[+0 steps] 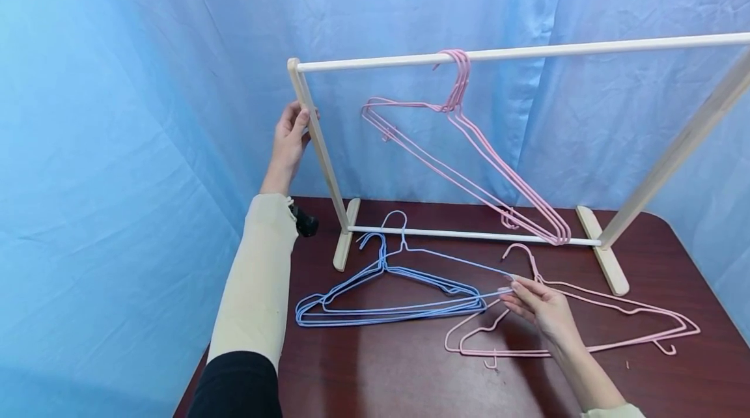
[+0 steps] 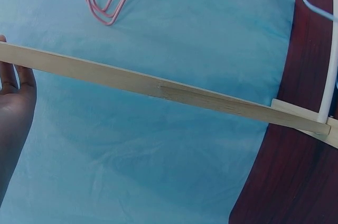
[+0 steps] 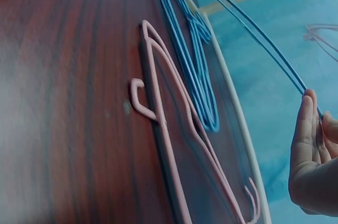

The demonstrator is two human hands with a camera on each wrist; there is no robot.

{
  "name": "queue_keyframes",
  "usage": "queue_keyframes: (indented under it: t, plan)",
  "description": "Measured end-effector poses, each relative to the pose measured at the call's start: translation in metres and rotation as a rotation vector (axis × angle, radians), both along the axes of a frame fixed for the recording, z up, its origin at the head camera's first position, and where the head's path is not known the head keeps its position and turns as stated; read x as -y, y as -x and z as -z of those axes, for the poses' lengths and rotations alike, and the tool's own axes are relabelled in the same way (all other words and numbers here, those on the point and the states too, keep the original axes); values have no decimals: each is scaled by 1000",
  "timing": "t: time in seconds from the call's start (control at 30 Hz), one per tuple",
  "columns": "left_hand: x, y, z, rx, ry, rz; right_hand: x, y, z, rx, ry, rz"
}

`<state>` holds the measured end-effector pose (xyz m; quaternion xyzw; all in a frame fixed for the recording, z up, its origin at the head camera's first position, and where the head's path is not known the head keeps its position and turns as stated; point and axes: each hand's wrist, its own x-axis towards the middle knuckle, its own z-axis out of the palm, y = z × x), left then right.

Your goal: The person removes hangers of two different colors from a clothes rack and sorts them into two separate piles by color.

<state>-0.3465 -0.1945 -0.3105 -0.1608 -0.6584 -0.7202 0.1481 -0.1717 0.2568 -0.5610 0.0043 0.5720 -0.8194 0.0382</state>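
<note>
My left hand [image 1: 290,136] holds the left wooden post [image 1: 328,174] of a garment rack, near its upper end. In the left wrist view, fingers of that hand [image 2: 17,94] pass behind the post. Thumb and fingers of my right hand [image 1: 546,308] pinch the right end of a blue wire hanger [image 1: 457,260]. That hanger is tilted, its held end raised and its hook beside the rack's lower bar. Several more blue hangers [image 1: 375,322] lie stacked on the table just under it. The right wrist view shows the right hand [image 3: 317,155] pinching the wire above the tabletop.
Several pink hangers [image 1: 462,83] hang from the rack's white top bar [image 1: 586,49]. Pink hangers [image 1: 530,353] also lie on the dark table [image 1: 410,379], beneath my right hand. The lower bar [image 1: 469,234] and right post [image 1: 668,157] stand behind. Blue curtains [image 1: 146,144] surround the table.
</note>
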Motion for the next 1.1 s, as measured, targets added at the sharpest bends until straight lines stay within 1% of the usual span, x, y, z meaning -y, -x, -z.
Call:
queue_keyframes:
  t: [0.07,0.2,0.4,0.5,0.63,0.77,0.83,0.97,1.1]
  plan:
    - [0,1,0,-4,1,-3,8,0,-1,7,1,-12]
    - [-1,1,-1,-7,-6,1,23,-1,-5,49,-1,-40]
    - [-2,2,-2,10,-24,2,42,-2,-12,143,33,-36]
    - [-2,2,-2,13,-24,-1,47,-1,-10,183,36,-49]
    - [-2,1,-2,12,-16,-3,51,3,-4,212,-3,-62]
    - [-2,1,-2,8,-18,1,55,6,2,218,-75,-68]
    - [-1,2,-1,7,-13,-2,56,8,4,201,-130,-90]
    - [2,10,5,5,-5,-8,58,10,3,134,-262,-128]
    - [5,17,12,6,-10,-15,61,8,2,68,-435,-147]
